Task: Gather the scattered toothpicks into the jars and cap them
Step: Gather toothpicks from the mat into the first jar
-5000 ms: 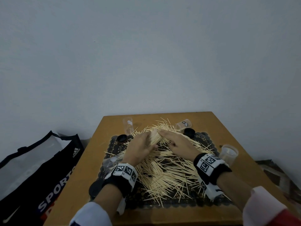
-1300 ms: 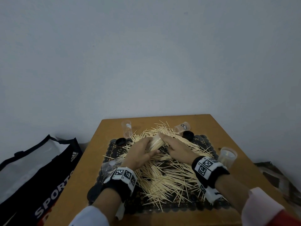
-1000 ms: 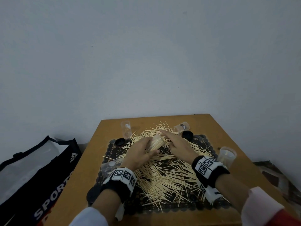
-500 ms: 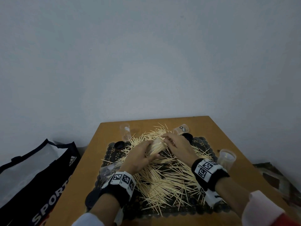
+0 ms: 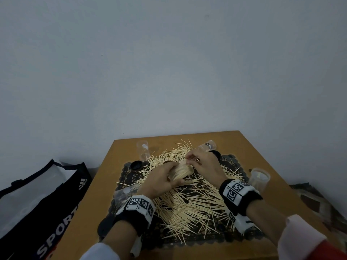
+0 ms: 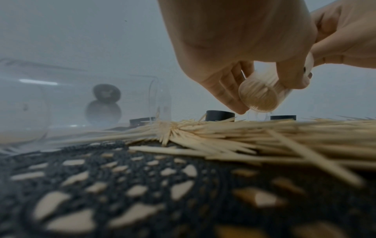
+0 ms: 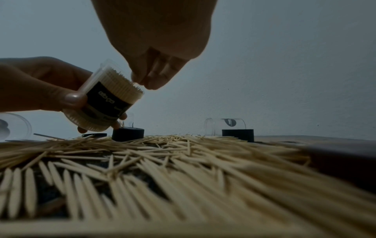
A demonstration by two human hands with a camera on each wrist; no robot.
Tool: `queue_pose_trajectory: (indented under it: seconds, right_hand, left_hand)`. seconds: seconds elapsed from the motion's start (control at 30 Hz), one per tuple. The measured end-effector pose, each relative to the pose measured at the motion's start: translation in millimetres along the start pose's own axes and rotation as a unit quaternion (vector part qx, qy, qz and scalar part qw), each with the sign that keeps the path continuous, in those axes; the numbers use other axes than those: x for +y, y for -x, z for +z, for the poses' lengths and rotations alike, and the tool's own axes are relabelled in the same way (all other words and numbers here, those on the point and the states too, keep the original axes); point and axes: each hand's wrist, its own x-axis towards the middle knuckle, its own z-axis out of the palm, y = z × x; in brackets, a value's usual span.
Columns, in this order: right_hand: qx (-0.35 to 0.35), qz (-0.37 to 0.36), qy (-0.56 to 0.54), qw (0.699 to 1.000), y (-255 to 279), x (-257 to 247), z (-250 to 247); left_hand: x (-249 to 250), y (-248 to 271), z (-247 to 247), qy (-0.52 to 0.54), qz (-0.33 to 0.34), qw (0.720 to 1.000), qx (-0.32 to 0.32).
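The clear toothpick jar [image 7: 105, 103], packed full and tilted, sits in my left hand [image 5: 159, 182], fingers wrapped round it above the scattered toothpicks [image 5: 191, 201] on the black lace mat [image 5: 231, 162]. My right hand [image 5: 204, 164] bunches its fingertips [image 7: 146, 82] at the jar's mouth; what they pinch, I cannot tell. Black caps [image 7: 128, 134] stand behind.

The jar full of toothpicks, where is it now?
In the head view it is mid-table, tilted above the scattered toothpicks: the jar is gripped by the left hand, right hand at its mouth.

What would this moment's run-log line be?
left hand: holds packed jar tilted | right hand: fingertips at jar mouth | toothpicks: mostly scattered | caps: off
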Motion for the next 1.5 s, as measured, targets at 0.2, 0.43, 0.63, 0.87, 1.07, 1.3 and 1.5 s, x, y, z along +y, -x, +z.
queue_pose_trajectory:
  seconds: [0.2, 0.43, 0.63, 0.87, 1.07, 1.3, 1.5]
  right_hand:
    - [0.044, 0.086, 0.1, 0.99, 0.8, -1.5, -3.6]
    - [-0.155, 0.404, 0.229, 0.872, -18.9, 39.0, -4.0]
    - [-0.149, 0.433, 0.276, 0.845, -33.5, 59.9, -8.1]
    - [-0.12, 0.377, 0.268, 0.878, -40.8, 54.9, -12.8]
    - [-0.119, 0.366, 0.17, 0.907, -49.5, 28.5, -21.2]
    - [-0.129, 0.309, 0.032, 0.942, -61.9, -17.5, -16.3]
    - [-0.24, 0.173, 0.112, 0.949, -85.8, -46.9, -20.9]
  left_hand:
    - [3.6, 0.5, -2.6, -0.023, -0.053, 0.997, 0.053]
    - [9.7, 3.3, -7.6, 0.024, -0.12, 0.977, 0.174]
    - [2.8, 3.1, -5.0, 0.027, -0.144, 0.969, 0.2]
    - [9.5, 3.1, -6.9, 0.011, -0.131, 0.98, 0.15]
    - [11.0, 3.4, -8.0, 0.024, -0.14, 0.979, 0.146]
    - [7.1, 3.2, -6.6, 0.013, -0.128, 0.981, 0.149]
    - [3.8, 2.7, -5.9, 0.01, -0.096, 0.986, 0.132]
